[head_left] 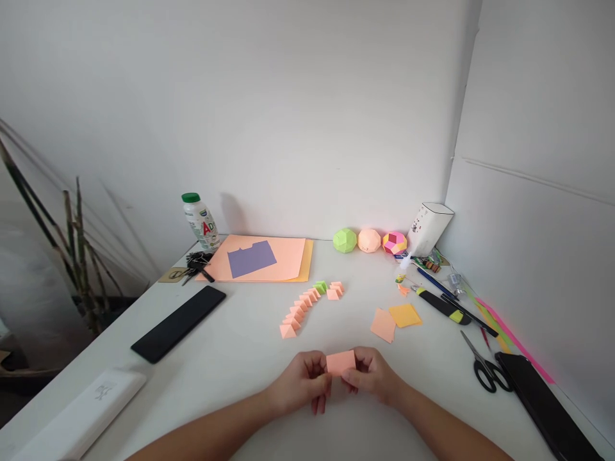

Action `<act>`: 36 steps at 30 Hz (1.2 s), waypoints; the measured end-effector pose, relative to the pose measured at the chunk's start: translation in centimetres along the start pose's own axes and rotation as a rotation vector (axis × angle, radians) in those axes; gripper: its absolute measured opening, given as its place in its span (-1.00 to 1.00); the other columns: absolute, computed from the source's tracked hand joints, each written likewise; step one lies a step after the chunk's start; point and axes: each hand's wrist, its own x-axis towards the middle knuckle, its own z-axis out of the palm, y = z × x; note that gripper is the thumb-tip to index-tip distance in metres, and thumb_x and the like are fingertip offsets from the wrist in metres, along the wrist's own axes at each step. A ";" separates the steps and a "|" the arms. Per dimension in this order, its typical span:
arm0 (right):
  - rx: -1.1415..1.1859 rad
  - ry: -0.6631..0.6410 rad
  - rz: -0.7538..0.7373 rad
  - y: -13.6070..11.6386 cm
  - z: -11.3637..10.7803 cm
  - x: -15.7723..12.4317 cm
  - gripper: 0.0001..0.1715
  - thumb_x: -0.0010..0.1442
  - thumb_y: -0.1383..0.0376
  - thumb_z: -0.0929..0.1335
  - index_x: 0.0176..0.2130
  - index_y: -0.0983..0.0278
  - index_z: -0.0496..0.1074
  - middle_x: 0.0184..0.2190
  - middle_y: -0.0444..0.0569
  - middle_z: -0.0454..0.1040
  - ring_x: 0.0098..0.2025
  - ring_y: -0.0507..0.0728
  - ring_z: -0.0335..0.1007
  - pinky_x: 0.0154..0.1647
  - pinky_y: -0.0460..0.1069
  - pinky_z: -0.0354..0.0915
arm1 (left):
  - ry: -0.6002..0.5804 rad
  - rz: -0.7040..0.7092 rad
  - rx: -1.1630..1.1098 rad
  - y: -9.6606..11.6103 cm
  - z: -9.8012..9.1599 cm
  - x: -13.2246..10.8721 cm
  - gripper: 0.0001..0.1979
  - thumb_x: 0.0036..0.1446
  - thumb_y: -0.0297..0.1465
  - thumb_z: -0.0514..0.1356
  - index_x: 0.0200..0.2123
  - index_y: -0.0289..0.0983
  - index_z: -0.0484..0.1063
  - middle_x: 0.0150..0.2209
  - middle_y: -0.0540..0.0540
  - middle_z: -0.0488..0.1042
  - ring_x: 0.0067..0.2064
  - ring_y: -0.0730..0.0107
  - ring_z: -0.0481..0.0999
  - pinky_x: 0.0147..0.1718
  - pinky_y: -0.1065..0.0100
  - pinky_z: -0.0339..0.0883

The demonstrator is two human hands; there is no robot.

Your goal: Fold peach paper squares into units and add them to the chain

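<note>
Between my two hands is a small peach paper piece (341,363), held above the front of the white table. My left hand (307,382) pinches its left edge with thumb and fingers. At the right edge, my right hand (372,373) grips it the same way. Just beyond, a curved row of folded peach paper units (296,312) ends in green folded units (319,287). A short stack of peach folded units (335,291) stands beside the green ones. To the right lie flat peach paper squares (383,325) and yellow paper squares (405,315).
Paper balls, one green (344,241), one peach (369,241) and one multicoloured (394,242), line the wall. Scissors (486,365) and a utility knife (442,306) lie right. Peach sheets (259,269), a bottle (200,223), a black slab (179,323) and a white box (86,416) sit left.
</note>
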 end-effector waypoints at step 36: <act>-0.273 0.147 -0.093 0.4 0.6 0.0 -0.71 0.16 0.18 0.30 -0.49 0.31 0.37 -0.65 -0.17 0.33 -0.69 -0.03 0.26 -0.68 -0.13 0.24 | 0.011 0.038 -0.090 0.4 -0.4 -0.3 -0.71 0.07 -0.19 0.21 -0.33 -0.30 0.27 -0.51 0.02 0.38 -0.58 0.48 0.42 -0.66 0.44 0.32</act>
